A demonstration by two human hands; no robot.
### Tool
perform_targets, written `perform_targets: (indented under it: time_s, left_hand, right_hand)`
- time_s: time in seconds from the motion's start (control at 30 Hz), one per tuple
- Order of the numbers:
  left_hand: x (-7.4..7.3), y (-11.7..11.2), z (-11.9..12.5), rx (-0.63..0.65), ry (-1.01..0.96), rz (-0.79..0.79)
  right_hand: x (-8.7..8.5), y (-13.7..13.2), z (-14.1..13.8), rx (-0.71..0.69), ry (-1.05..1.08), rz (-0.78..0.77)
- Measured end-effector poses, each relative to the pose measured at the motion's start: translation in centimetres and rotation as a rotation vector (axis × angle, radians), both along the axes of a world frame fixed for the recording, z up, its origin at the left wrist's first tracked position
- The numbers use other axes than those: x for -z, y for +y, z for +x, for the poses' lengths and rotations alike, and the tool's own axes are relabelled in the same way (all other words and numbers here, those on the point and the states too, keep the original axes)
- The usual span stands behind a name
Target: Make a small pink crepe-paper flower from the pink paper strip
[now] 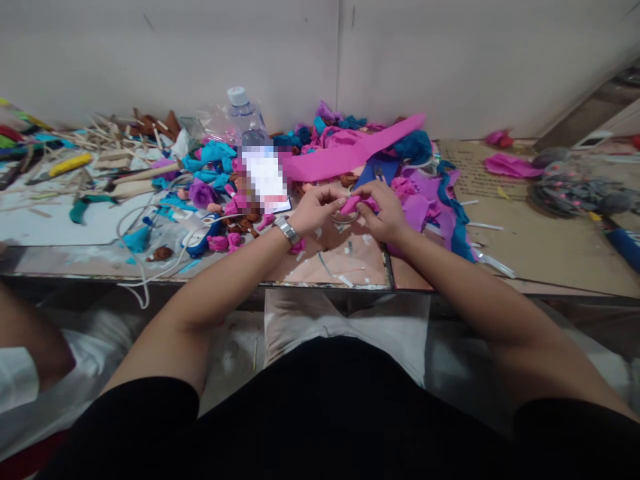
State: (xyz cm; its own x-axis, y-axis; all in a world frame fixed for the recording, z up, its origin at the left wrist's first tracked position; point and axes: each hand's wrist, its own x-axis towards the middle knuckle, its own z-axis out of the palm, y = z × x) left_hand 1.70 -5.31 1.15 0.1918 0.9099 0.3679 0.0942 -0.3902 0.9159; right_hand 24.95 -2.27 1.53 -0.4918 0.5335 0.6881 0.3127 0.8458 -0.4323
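Between my two hands is a small piece of pink crepe paper [351, 204], pinched at both ends over the table. My left hand [316, 210], with a metal watch [287, 231] on its wrist, grips the piece's left side between thumb and forefinger. On the other side, my right hand [384, 212] closes its thumb and fingers on the paper; a metal tip, perhaps of scissors, shows just behind it. A long pink paper strip [345, 157] lies beyond my hands. Purple crepe paper [419, 203] is to the right of my right hand.
A phone [265, 177] and a capped bottle [245, 117] stand left of the strip. Crumpled paper flowers, a white cable [145, 267], wooden sticks and a yellow cutter [70, 164] crowd the left. Cardboard [525, 233] covers the right side. Another person's arm [30, 333] is at far left.
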Motion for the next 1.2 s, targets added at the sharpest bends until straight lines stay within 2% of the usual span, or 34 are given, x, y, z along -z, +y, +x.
perform_targets:
  time_s: [0.1,0.2,0.37,0.7,1.0,1.2]
  left_hand:
    - [-0.09,-0.25,0.06,-0.030,0.051,0.030]
    - [-0.04,-0.56,0.31,-0.001,0.076,0.042]
    - [0.16,-0.58,0.48,0.028,-0.010,-0.004]
    - [0.46,0.02,0.11,0.012,-0.077,-0.033]
    - [0.63,0.02,0.13,0.065,-0.099,-0.036]
    - [-0.03,-0.28,0.15,0.064,-0.051,0.023]
  right_hand:
    - [0.22,0.12,0.02,-0.003,-0.029,0.007]
    - [0.40,0.25,0.08,-0.015,-0.067,0.027]
    - [0.24,0.10,0.20,-0.012,-0.094,0.032]
    - [0.12,-0.29,0.33,0.093,0.017,0.006]
    - [0.22,-0.04,0.04,-0.006,0.102,0.064]
    - [0.19,0.04,-0.09,-0.010,0.138,0.066]
